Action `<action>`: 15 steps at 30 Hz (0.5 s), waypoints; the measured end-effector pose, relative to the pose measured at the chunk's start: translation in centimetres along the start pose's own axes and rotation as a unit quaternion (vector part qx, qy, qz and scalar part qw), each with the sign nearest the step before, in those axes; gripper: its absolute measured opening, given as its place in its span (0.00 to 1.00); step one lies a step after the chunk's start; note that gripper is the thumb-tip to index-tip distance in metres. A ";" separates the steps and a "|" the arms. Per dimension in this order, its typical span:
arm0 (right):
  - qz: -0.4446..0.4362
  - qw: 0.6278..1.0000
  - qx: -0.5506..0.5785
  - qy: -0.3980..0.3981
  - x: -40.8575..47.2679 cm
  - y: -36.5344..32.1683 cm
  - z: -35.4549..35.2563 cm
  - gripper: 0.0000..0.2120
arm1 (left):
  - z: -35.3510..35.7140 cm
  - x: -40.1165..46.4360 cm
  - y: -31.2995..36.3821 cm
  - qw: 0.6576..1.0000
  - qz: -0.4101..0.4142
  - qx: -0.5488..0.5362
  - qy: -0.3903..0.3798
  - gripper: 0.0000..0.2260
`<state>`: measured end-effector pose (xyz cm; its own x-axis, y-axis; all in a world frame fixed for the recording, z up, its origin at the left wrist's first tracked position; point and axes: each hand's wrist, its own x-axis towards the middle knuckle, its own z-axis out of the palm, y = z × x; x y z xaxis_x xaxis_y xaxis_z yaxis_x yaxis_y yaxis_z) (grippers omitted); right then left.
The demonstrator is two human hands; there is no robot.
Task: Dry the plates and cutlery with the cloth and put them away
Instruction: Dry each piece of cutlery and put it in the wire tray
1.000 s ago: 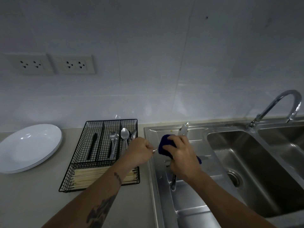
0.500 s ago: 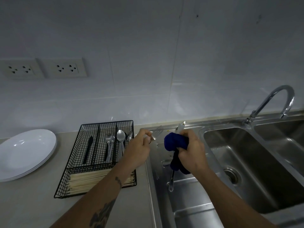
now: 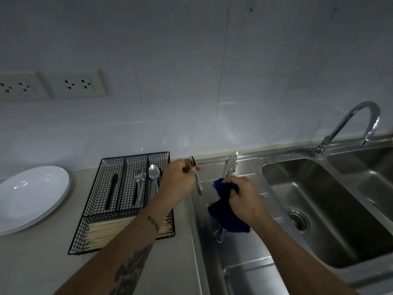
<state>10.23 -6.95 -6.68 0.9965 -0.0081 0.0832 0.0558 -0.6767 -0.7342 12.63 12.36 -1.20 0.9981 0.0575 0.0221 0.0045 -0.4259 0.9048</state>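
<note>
My left hand (image 3: 179, 180) grips a metal fork (image 3: 196, 177), tines up, over the seam between the counter and the steel drainboard. My right hand (image 3: 244, 199) holds a dark blue cloth (image 3: 227, 218) bunched above the drainboard, apart from the fork. A knife (image 3: 231, 165) lies on the drainboard behind the cloth, and another piece of cutlery (image 3: 219, 235) shows below it. The black wire cutlery tray (image 3: 102, 209) holds a black-handled knife, forks (image 3: 139, 188), spoons (image 3: 154, 177) and chopsticks. White plates (image 3: 29, 194) are stacked at the left.
The steel sink basin (image 3: 319, 209) with its drain lies to the right, and a curved tap (image 3: 350, 124) stands behind it. Two wall sockets (image 3: 80, 84) sit on the tiled wall above the counter.
My left hand has drawn the fork out of the cloth and lifted it to the left. My right hand has dropped a little with the cloth, which now hangs loose.
</note>
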 end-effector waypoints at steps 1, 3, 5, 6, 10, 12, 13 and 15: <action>0.012 1.000 0.003 0.005 -0.1 -0.2 -0.1 0.16 | -0.2 0.1 0.1 1.000 0.001 0.001 0.003 0.10; 0.012 1.000 0.003 0.018 -0.4 -1.3 -0.3 0.17 | -0.3 0.2 0.2 1.000 -0.003 0.004 0.006 0.10; -0.021 0.997 -0.016 0.066 -0.6 -2.6 -0.3 0.19 | -0.2 0.2 0.4 0.999 -0.042 -0.020 -0.016 0.08; -0.054 0.993 -0.034 0.103 -0.7 -3.3 -0.2 0.19 | 0.0 0.1 0.6 0.996 -0.070 -0.050 -0.030 0.07; -0.187 0.962 -0.139 0.142 -1.3 -4.5 1.7 0.22 | 0.0 0.0 1.0 0.962 -0.162 -0.212 -0.049 0.06; -0.205 0.954 -0.177 0.129 -1.3 -3.3 2.2 0.26 | -0.4 -0.1 0.7 0.951 -0.187 -0.242 -0.052 0.06; -0.204 0.951 -0.188 0.133 -1.2 -2.4 2.2 0.28 | -0.6 -0.2 0.4 0.945 -0.200 -0.252 -0.053 0.06; -0.189 0.952 -0.199 0.134 -1.1 -0.9 2.0 0.30 | -1.0 -0.6 -0.1 0.929 -0.229 -0.287 -0.052 0.06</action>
<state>9.25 -4.85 -7.50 0.8549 0.1403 0.4994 0.3266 -0.8935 -0.3081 11.99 13.26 -0.93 0.8999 0.0145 -0.4359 0.4269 0.1749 0.8872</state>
